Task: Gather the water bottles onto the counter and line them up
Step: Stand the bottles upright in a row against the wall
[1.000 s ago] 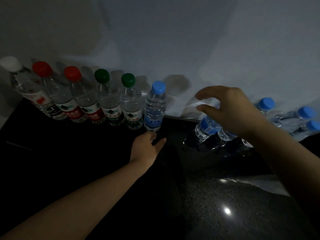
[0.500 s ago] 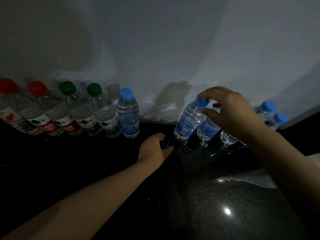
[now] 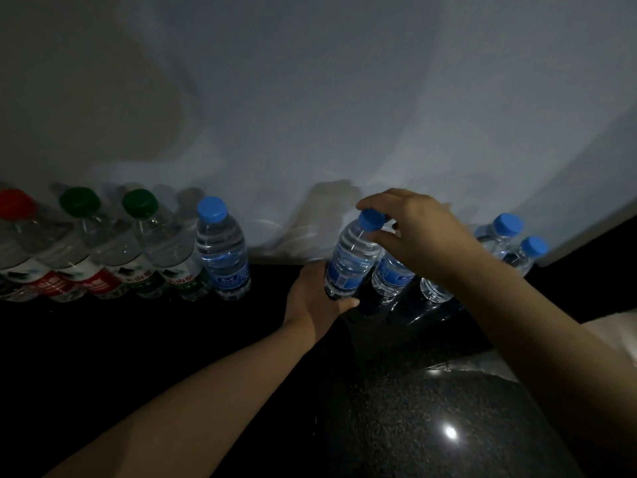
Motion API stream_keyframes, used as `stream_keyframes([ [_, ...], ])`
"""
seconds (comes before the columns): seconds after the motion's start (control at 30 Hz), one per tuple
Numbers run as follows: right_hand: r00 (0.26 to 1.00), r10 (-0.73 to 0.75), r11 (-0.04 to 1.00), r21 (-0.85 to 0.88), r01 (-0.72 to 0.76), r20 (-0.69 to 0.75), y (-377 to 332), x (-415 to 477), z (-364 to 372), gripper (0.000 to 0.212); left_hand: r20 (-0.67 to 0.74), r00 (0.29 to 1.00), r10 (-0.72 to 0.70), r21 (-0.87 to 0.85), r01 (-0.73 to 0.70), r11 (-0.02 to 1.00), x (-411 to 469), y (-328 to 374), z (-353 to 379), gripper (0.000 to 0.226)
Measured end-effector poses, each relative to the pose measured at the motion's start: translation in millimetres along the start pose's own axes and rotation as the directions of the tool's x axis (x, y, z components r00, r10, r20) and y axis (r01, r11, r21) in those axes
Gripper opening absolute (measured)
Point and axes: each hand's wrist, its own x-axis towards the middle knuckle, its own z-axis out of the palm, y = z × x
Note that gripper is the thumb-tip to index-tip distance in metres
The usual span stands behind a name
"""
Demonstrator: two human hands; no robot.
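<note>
Closes the left hand (image 3: 315, 298) round the lower part of the held bottle (image 3: 350, 260); half a second back lay on the counter (image 3: 413, 408) just short of it, and a second back sat at the foot of the row's last bottle (image 3: 224, 257). Pinches the blue cap (image 3: 371, 219) from above with the right hand (image 3: 420, 232), as half a second ago; a second ago only hovered over the cluster, gripping nothing. Keeps the bottle tilted, cap leaning right, base at or just off the counter; cannot tell which in this gloom. So: both hands clamped on one bottle, top and bottom.

Reads as a pick under way, drawn out from the cluster of blue-capped bottles (image 3: 393, 276) just beside it on the right, and most likely bound for the open stretch at the row's end. Shows that row standing close side by side against the wall (image 3: 344, 98): a red-capped bottle (image 3: 15, 205) at the left edge, two green-capped bottles (image 3: 139, 203), then the blue one. Leaves a gap between that blue one and the held bottle. Leaves also two far bottles (image 3: 506, 225) by the wall, well to the right, not yet brought over.

Calls next for a move leftward, then standing it upright against the row's end. Risks clipping the neighbours under the right wrist on the way out.
</note>
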Motion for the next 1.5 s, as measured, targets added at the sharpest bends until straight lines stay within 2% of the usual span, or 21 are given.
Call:
stream_keyframes([
  [0.17, 1.0, -0.004, 1.0, -0.02, 0.004, -0.009, 2, 3, 2, 0.039, -0.045, 0.998, -0.041, -0.203, 0.031, 0.979, 6, 4, 13, 0.072],
  [0.23, 1.0, -0.002, 1.0, -0.021, 0.001, -0.014, 3, 5, 2, 0.038, -0.062, 0.997, -0.043, -0.231, 0.027, 0.973, 7, 1, 18, 0.07],
  [0.47, 0.999, 0.014, 0.999, -0.031, -0.016, -0.047, 2, 9, 3, 0.032, -0.08, 0.996, -0.025, -0.146, 0.014, 0.989, 13, -6, 16, 0.067],
  [0.63, 0.987, 0.083, 0.987, -0.128, -0.101, -0.14, 2, 8, 7, 0.044, -0.093, 0.996, -0.005, -0.137, -0.008, 0.99, 12, -11, 16, 0.06],
  [0.83, 1.0, 0.001, 1.0, 0.013, -0.001, -0.001, 5, 3, 0, 0.052, -0.055, 0.998, -0.016, -0.178, 0.006, 0.984, 9, -9, 13, 0.044],
  [1.0, 1.0, -0.002, 1.0, 0.01, 0.002, -0.007, 4, 1, -2, 0.041, -0.035, 0.999, 0.011, -0.187, -0.017, 0.982, 12, -11, 12, 0.039],
  [1.2, 0.998, 0.045, 0.998, 0.032, -0.046, 0.035, -3, 3, 6, 0.04, -0.021, 1.0, 0.011, -0.174, -0.015, 0.985, 8, -11, 9, 0.043],
  [1.5, 1.0, 0.007, 0.997, 0.077, -0.008, 0.013, -18, 6, 11, 0.035, -0.061, 0.998, -0.019, -0.105, 0.012, 0.994, -1, -17, -4, 0.028],
])
